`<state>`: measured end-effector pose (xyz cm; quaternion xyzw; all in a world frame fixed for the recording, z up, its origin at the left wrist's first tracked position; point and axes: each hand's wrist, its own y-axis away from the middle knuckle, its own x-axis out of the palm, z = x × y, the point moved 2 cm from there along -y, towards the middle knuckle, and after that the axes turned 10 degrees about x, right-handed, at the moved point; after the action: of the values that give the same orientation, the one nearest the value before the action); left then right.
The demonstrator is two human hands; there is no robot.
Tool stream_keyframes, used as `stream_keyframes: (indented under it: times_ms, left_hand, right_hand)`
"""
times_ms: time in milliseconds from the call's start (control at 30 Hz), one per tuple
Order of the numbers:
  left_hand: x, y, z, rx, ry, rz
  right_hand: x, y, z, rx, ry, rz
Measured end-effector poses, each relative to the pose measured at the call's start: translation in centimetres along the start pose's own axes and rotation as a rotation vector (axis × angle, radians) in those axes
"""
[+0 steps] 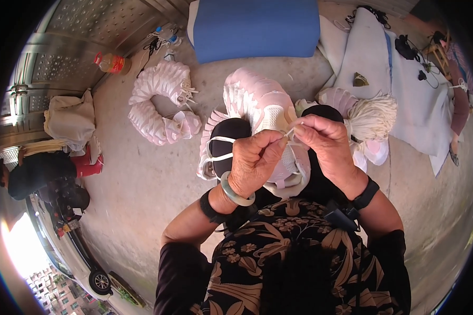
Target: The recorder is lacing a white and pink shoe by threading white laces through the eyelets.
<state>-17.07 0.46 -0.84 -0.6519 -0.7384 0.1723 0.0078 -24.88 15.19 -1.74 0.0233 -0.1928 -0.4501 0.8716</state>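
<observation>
Both hands up front, working over the lap. Left hand point(253, 161): thumb and index fingertip pinched together on a thin white lace point(290, 132). Right hand point(331, 144): thumb and index also clamped on it, close to the left fingertips (exact knot or crossing too small to read). So the lace sits between the two pinches, above a curved stack of pink-and-white shoes point(251, 86) lying between the knees. A loop of white cord point(220, 139) sticks out left of the left hand; can't tell if it's the same piece.

Left wrist has a pale grey-green bangle point(229, 190), plus a black band lower down; right wrist has a black band too.

Around: C-shaped row of pink-and-white shoes point(141, 111) on the concrete floor, left. Thick bundle of off-white cords point(374, 116) right of the right hand. Blue rectangular mat point(255, 29) ahead, white cloth sheet point(365, 55) right of it. Clear bottle with red cap and orange-red label point(112, 63) far left.
</observation>
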Motion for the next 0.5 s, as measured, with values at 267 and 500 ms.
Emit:
stream_keyframes:
  times_ms: [267, 500]
  left_hand:
    - [0.39, 0.04, 0.23, -0.002, 0.030, 0.000]
    - [0.43, 0.02, 0.19, -0.003, 0.038, 0.001]
  right_hand:
    - [0.54, -0.15, -0.26, -0.130, 0.124, -0.018]
    - [0.44, -0.15, -0.35, -0.121, 0.146, 0.010]
